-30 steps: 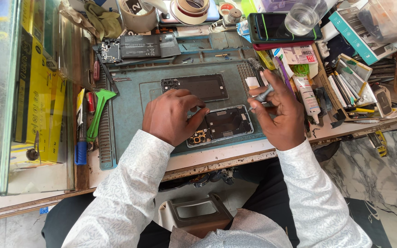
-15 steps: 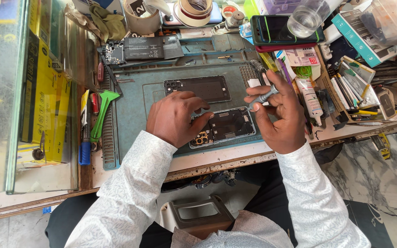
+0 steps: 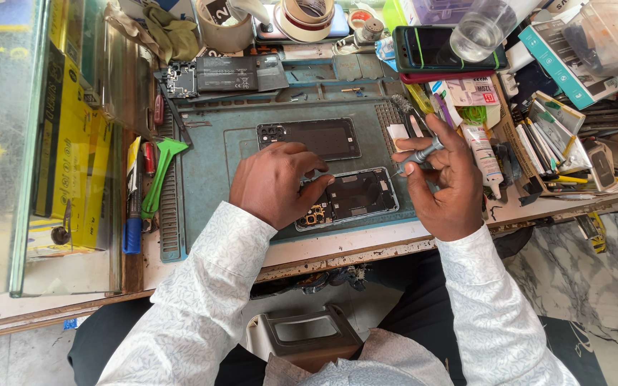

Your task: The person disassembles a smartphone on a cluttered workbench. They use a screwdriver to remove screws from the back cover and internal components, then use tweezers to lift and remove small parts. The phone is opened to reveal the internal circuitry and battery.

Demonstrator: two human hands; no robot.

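Note:
An opened phone body (image 3: pixel 355 196) lies face down on the teal work mat (image 3: pixel 216 154), its inner boards showing. My left hand (image 3: pixel 273 182) rests on the phone's left end, fingers pressing it to the mat. My right hand (image 3: pixel 445 179) grips a small grey screwdriver (image 3: pixel 418 155), its tip pointing at the phone's upper right corner. The removed dark back cover (image 3: pixel 312 138) sits just behind the phone on the mat.
A green pry tool (image 3: pixel 160 171) and a blue-handled tool (image 3: pixel 132 221) lie at the mat's left edge. Another dismantled phone (image 3: pixel 216 75), tape rolls (image 3: pixel 302 16), a phone with a green-edged case (image 3: pixel 438 48), a glass (image 3: pixel 477 32), a glue tube (image 3: pixel 482 154) and boxes crowd the back and right.
My right hand has lifted the screwdriver slightly away from the phone's top right corner. My left hand stays on the phone.

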